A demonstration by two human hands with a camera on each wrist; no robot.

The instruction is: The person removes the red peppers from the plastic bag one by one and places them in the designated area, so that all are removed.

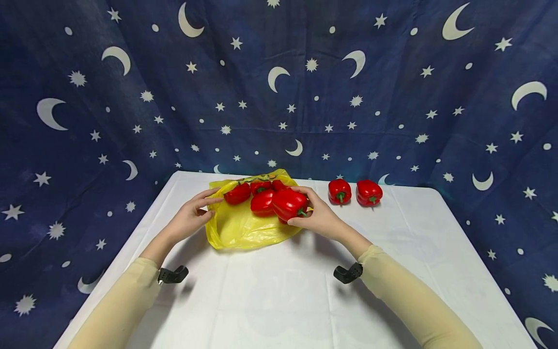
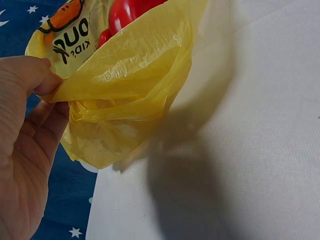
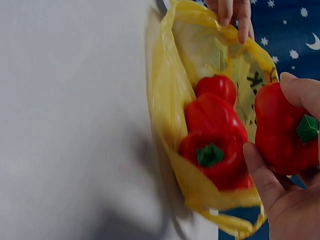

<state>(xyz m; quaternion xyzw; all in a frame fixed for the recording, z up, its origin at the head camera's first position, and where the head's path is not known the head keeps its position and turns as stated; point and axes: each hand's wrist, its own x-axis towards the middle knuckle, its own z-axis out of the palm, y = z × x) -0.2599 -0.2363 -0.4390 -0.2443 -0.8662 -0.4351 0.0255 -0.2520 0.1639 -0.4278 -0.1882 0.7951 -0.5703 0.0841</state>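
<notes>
My right hand (image 1: pixel 321 217) grips a red bell pepper (image 1: pixel 288 203) with a green stem, over the right side of a yellow plastic bag (image 1: pixel 237 232). In the right wrist view, thumb and fingers are round this bell pepper (image 3: pixel 280 132), just beside the bag's opening. Several other red bell peppers (image 3: pixel 212 117) lie inside the bag. At the bag's left edge is my left hand (image 1: pixel 187 220). The left wrist view shows its thumb and fingers pinching the yellow rim (image 2: pixel 75 92), which holds that side up. Dark print shows on the bag's inner wall.
Two more red bell peppers, one (image 1: pixel 339 191) beside the other (image 1: pixel 368 193), stand on the white-covered table (image 1: pixel 279 300) to the right of the bag. Behind the table hangs a dark blue cloth (image 1: pixel 305 131) with moons and stars.
</notes>
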